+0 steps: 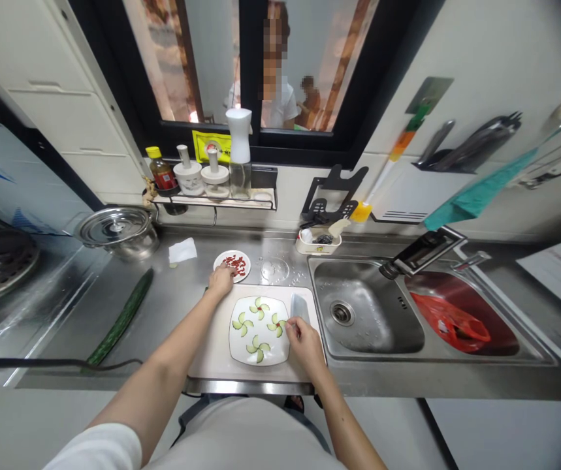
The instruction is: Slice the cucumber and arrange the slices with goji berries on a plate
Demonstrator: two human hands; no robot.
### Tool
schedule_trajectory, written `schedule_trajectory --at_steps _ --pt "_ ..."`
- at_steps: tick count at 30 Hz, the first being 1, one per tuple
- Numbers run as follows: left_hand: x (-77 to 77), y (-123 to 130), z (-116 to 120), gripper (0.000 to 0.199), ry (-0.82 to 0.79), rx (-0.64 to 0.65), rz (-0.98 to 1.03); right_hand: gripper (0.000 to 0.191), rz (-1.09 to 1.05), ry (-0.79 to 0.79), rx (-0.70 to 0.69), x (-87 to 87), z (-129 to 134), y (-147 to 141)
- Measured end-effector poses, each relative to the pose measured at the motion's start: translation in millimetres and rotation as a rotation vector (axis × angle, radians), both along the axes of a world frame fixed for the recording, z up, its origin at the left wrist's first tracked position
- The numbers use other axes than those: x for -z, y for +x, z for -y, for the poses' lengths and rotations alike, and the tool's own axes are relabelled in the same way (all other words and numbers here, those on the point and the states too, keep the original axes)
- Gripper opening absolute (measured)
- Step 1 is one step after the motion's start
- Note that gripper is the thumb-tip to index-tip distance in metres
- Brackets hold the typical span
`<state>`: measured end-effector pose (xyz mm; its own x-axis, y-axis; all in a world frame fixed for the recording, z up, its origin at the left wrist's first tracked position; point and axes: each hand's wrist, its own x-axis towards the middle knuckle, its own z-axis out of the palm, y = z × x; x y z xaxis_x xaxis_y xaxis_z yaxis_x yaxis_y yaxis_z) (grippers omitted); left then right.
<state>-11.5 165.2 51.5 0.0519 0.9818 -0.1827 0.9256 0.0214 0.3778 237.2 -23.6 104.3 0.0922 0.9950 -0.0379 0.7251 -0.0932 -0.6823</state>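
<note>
Head view: left hand (pixel 221 279) is reaching over the small round plate (pixel 245 275), fingertips meeting the red bits (pixel 235 262) on it. Left grip: can't tell if it's closing on a bit, fingertips are too small to read. Right hand (pixel 302 336) is hovering at the right edge of the square plate (pixel 236 346), fingers curling and thumb sitting close to them, near the right-hand pinwheel. Right grip: can't tell if anything is being pinched.

Square plate is lying on the cutting board (pixel 211 367), between the hands, carrying four green pinwheels (pixel 258 349) of thin slices. Upper and right ones are showing red at the centre. A grey blade (pixel 300 305) is lying on the board just right of the plate, partly behind the right hand.

Board is sitting on the steel counter (pixel 170 313). Long cucumber (pixel 123 320) is lying left of it, slanting. White paper (pixel 183 251) and lidded pot (pixel 119 232) are resting farther back on the left. Water drops (pixel 275 269) are spotting the surface right of the small plate. Double sink (pixel 368 336) is sitting on the right, its far basin holding a red bag (pixel 456 326). Beyond the window, a person (pixel 280 104) is facing the counter.
</note>
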Motion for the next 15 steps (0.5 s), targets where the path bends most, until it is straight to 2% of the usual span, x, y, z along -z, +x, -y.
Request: schedule_trajectory --at_steps 3,11,15 --pt "-0.2 0.7 -0.5 0.026 0.012 0.035 0.002 0.031 -0.003 0.002 0.003 1.1 -0.4 0.1" --pt "4.5 1.0 -6.0 0.024 0.010 -0.024 -0.080 0.032 0.016 -0.024 0.009 2.4 -1.1 3.1" --pt "5.5 1.0 -8.0 0.021 0.011 -0.006 -0.066 0.032 0.009 -0.029 0.006 1.7 -1.1 2.2"
